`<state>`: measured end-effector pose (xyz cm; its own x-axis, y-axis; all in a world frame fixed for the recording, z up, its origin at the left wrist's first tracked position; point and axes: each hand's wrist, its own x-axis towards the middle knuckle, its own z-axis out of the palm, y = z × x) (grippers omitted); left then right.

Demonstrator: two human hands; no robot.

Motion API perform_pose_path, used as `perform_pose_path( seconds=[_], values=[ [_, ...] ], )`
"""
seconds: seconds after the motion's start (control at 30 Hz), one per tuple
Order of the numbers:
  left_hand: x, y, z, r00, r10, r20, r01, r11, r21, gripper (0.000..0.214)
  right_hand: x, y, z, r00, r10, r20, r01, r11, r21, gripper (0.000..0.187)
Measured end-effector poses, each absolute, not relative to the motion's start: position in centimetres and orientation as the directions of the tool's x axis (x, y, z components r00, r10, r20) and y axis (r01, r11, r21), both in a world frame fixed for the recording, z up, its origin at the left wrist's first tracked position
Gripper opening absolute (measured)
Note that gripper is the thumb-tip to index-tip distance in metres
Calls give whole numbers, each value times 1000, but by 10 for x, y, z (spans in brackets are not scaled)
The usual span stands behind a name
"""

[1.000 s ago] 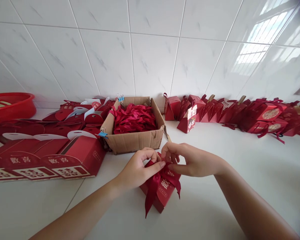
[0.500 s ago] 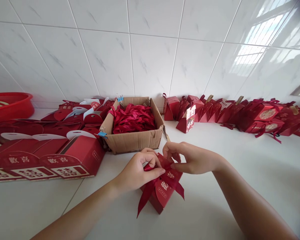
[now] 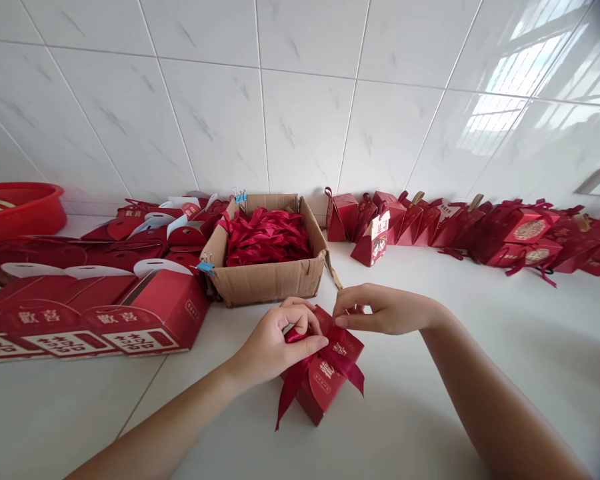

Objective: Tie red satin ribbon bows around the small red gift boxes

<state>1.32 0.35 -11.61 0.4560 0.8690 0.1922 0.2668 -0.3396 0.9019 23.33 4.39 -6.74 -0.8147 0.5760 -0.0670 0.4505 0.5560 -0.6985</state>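
A small red gift box [image 3: 325, 390] with gold characters lies on the white counter in front of me. A dark red satin ribbon [image 3: 293, 390] is tied around its top, with both tails hanging over the box. My left hand [image 3: 275, 340] pinches the ribbon at the knot on the left side. My right hand [image 3: 380, 310] pinches the ribbon's other loop at the box's top right. Both hands have their fingers closed on the ribbon.
A cardboard box [image 3: 267, 280] full of red ribbons stands just behind the hands. Flat unfolded red boxes [image 3: 95, 313] are stacked at the left, by a red plastic basin [image 3: 25, 210]. Several finished red gift boxes [image 3: 480, 230] line the tiled wall at the right.
The ribbon tails have drawn in and the bow has tightened on the box. My right hand has moved slightly up and right, pulling its loop outward. The left hand has stayed at the knot.
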Motion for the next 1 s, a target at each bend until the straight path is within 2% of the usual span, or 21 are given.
perform_pose_path(
  seconds=[0.13, 0.33, 0.67, 1.0],
  values=[
    [12, 3, -118, 447, 875, 187, 265, -329, 906, 43, 230, 44, -68, -816, 577, 17, 373, 549, -748, 16],
    [13, 4, -118, 451, 873, 185, 261, -327, 908, 44, 233, 45, -65, -841, 532, -99, 397, 482, -781, 25],
    [13, 3, -117, 448, 876, 180, 273, -326, 905, 43, 233, 42, -66, -824, 553, -124, 414, 437, -798, 19],
    [14, 2, -115, 455, 871, 184, 269, -331, 904, 44, 230, 43, -67, -802, 563, -200, 492, 433, -755, 18]
  ],
)
